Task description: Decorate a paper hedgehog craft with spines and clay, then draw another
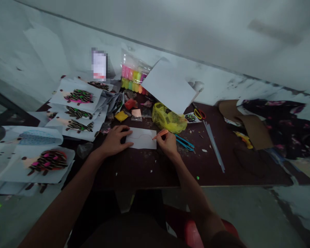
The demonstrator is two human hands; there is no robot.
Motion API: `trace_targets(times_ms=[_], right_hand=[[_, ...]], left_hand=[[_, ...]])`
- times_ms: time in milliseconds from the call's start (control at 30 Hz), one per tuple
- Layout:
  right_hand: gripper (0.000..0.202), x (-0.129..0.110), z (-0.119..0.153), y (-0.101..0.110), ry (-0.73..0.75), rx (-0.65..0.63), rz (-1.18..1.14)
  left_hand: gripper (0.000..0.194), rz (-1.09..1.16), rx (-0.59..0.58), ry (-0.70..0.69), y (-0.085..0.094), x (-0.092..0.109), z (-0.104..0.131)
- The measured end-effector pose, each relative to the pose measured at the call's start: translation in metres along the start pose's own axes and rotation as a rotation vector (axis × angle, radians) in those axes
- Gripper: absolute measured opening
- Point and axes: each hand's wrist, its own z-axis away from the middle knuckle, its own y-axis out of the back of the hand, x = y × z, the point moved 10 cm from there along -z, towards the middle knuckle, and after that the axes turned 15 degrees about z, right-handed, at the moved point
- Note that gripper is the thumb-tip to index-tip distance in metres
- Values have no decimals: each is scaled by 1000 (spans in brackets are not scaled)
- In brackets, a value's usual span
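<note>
A small white paper [144, 143] lies on the dark table [134, 168], with a thin curved line drawn across it. My left hand [116, 140] rests at the paper's left edge, thumb and fingers apart and pressing on it. At the right edge, my right hand [167, 142] is closed around an orange pen [163, 133], whose tip is at the end of the drawn line. Just beyond the paper are a yellow piece [121, 116] and a pale orange piece [136, 113].
Stacked hedgehog pictures [79, 96] fill the left side. A yellow bag [167, 120], white sheets [170, 86] and bagged coloured tubes [134, 75] stand behind. Blue scissors [184, 142], red-yellow scissors [199, 114] and clear sticks [214, 146] lie to the right.
</note>
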Motion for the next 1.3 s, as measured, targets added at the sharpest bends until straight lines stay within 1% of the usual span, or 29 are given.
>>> trace_targets(times_ms=[367, 767, 1033, 1167, 1300], right_hand=[[19, -2, 4, 4, 5, 24, 30], [18, -1, 5, 3, -19, 12, 83], [17, -4, 5, 6, -33, 22, 44], [19, -13, 5, 9, -8, 28, -20], [21, -36, -1, -1, 96, -50, -158]], left_hand=[[49, 7, -1, 17, 0, -1, 0], [49, -6, 4, -1, 0, -1, 0], [48, -1, -1, 16, 0, -1, 0], [49, -2, -4, 22, 0, -2, -1], [54, 10, -7, 34, 0, -4, -1]])
